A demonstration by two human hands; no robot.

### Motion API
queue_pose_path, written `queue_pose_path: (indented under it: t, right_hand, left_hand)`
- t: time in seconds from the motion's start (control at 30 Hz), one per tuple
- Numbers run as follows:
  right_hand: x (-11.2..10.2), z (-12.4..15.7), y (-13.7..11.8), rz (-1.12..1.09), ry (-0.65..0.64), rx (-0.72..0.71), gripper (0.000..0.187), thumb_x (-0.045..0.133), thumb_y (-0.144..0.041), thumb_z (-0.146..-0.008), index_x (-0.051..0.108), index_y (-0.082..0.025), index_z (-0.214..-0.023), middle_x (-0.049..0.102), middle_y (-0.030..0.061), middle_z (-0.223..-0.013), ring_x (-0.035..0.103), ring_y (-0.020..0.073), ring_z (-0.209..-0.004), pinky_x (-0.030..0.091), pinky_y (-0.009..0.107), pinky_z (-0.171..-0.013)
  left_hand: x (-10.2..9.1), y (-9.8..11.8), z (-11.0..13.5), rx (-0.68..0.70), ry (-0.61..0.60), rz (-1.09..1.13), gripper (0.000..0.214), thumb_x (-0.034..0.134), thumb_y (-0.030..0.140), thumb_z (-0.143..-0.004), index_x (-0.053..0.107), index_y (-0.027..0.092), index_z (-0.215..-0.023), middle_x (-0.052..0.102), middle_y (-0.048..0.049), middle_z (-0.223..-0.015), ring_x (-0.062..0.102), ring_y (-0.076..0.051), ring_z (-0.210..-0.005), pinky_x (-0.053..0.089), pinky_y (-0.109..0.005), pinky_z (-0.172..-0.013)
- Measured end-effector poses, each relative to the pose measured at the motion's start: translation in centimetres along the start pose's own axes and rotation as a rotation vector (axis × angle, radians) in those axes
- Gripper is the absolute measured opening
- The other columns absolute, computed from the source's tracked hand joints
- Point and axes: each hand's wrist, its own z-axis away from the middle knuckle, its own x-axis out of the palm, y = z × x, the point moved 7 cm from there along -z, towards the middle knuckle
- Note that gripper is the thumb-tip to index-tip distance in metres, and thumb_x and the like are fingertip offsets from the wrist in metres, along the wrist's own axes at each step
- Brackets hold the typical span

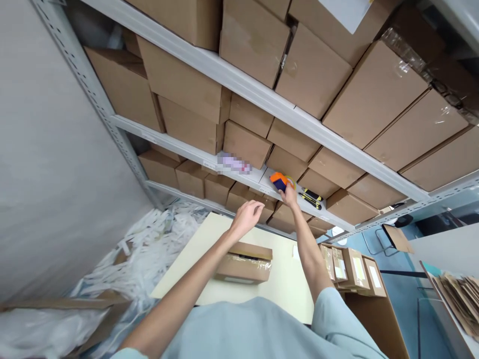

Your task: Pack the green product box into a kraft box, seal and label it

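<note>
My right hand (289,194) grips an orange and dark blue tape dispenser (279,181) at the shelf edge, with a yellowish roll showing beside it. Just right of that hand, black and yellow utility knives (311,198) lie on the shelf. My left hand (247,217) hangs in the air above the table, its fingers loosely bent and nothing visible in them. Below it a cardboard box (243,267) rests on the pale table (284,271). Clear tape shines on its side, and a dark gap shows along its top.
Shelving (209,60) packed with cardboard boxes (254,42) rises in front. A blurred purple packet (234,163) lies on the middle shelf. Shredded white paper (149,244) covers the floor at left. At right stands a large carton (374,319) with labelled boxes (355,269).
</note>
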Motion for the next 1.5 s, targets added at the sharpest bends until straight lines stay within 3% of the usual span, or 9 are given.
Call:
queue_pose_path:
  t: [0.17,0.3,0.4,0.57,0.8,0.93,1.13,1.3,1.5]
  right_hand:
    - [4.4,12.0,-0.1,-0.342,-0.064,-0.022,0.052,0.054,-0.054,-0.112,0.063,-0.014,-0.144,0.081,0.0189,-0.142,0.081,0.0270,-0.125,0.064,0.043,-0.115]
    - [9.0,21.5,-1.3,-1.080,-0.144,0.121,0.057,0.084,-0.067,-0.094,0.072,-0.021,-0.126,0.086,0.0126,-0.129,0.082,0.0282,-0.117,0.062,0.048,-0.119]
    - [10.7,25.1,-2.6,-1.237,-0.160,0.227,0.058,0.094,-0.066,-0.086,0.074,-0.024,-0.120,0.087,0.0092,-0.122,0.082,0.0279,-0.116,0.062,0.048,-0.120]
    - [10.6,27.3,-3.7,-1.146,-0.130,0.271,0.063,0.095,-0.070,-0.081,0.074,-0.025,-0.120,0.087,0.0067,-0.120,0.080,0.0273,-0.122,0.060,0.046,-0.123]
    - [12.8,30.0,-4.9,-1.224,-0.211,0.376,0.070,0.092,-0.084,-0.078,0.079,-0.024,-0.112,0.088,0.0094,-0.115,0.081,0.0332,-0.129,0.065,0.051,-0.118]
    - [13.6,31.2,-4.8,-1.119,-0.265,0.370,0.071,0.090,-0.087,-0.080,0.081,-0.023,-0.111,0.088,0.0092,-0.115,0.083,0.0331,-0.123,0.067,0.050,-0.116]
    - [12.5,32.9,-5.5,-0.780,-0.357,0.211,0.073,0.088,-0.081,-0.087,0.078,-0.022,-0.129,0.088,0.0085,-0.125,0.082,0.0297,-0.117,0.066,0.043,-0.112]
    - [11.2,33.6,-5.8,-0.524,-0.421,0.125,0.072,0.084,-0.080,-0.092,0.075,-0.021,-0.132,0.085,0.0110,-0.128,0.079,0.0306,-0.118,0.065,0.044,-0.111]
    - [9.7,33.8,-5.6,-0.261,-0.483,0.001,0.057,0.079,-0.074,-0.102,0.075,-0.022,-0.125,0.082,0.0133,-0.119,0.077,0.0318,-0.111,0.066,0.046,-0.105]
  left_hand:
    - [-0.4,-2.2,7.5,-0.095,0.081,0.210,0.028,0.060,0.041,-0.109,0.076,0.025,-0.124,0.084,-0.0094,-0.124,0.081,-0.027,-0.115,0.067,-0.043,-0.107]
    - [-0.2,-1.3,12.0,-0.096,0.056,0.274,0.023,0.065,0.041,-0.108,0.073,0.026,-0.123,0.081,-0.0090,-0.123,0.079,-0.026,-0.113,0.068,-0.043,-0.107]
    - [-0.4,-1.0,13.7,-0.118,0.008,0.277,0.018,0.063,0.038,-0.109,0.072,0.026,-0.119,0.079,-0.0080,-0.120,0.079,-0.025,-0.108,0.068,-0.041,-0.105]
    - [-1.3,-1.6,15.4,-0.157,-0.057,0.272,0.018,0.061,0.037,-0.110,0.070,0.026,-0.120,0.078,-0.0067,-0.121,0.080,-0.023,-0.102,0.069,-0.039,-0.101]
    - [-2.3,-2.5,17.5,-0.147,-0.170,0.252,0.026,0.054,0.035,-0.111,0.071,0.027,-0.128,0.078,-0.0085,-0.134,0.077,-0.027,-0.124,0.065,-0.044,-0.115]
    - [-3.0,-3.8,18.5,-0.210,-0.203,0.290,0.028,0.062,0.044,-0.107,0.076,0.026,-0.123,0.080,-0.0076,-0.127,0.078,-0.027,-0.114,0.068,-0.041,-0.102]
    - [-7.7,-5.4,16.1,-0.353,-0.043,0.456,0.049,0.065,0.061,-0.105,0.078,0.024,-0.135,0.078,-0.0103,-0.137,0.076,-0.022,-0.105,0.065,-0.035,-0.091]
    - [-10.0,-4.6,13.7,-0.307,-0.200,0.489,0.042,0.075,0.059,-0.097,0.085,0.025,-0.120,0.082,-0.0081,-0.125,0.073,-0.020,-0.093,0.061,-0.032,-0.085]
    - [-10.3,-4.3,13.8,-0.240,-0.333,0.477,0.033,0.075,0.054,-0.095,0.087,0.025,-0.104,0.082,-0.0059,-0.105,0.067,-0.019,-0.086,0.055,-0.031,-0.076]
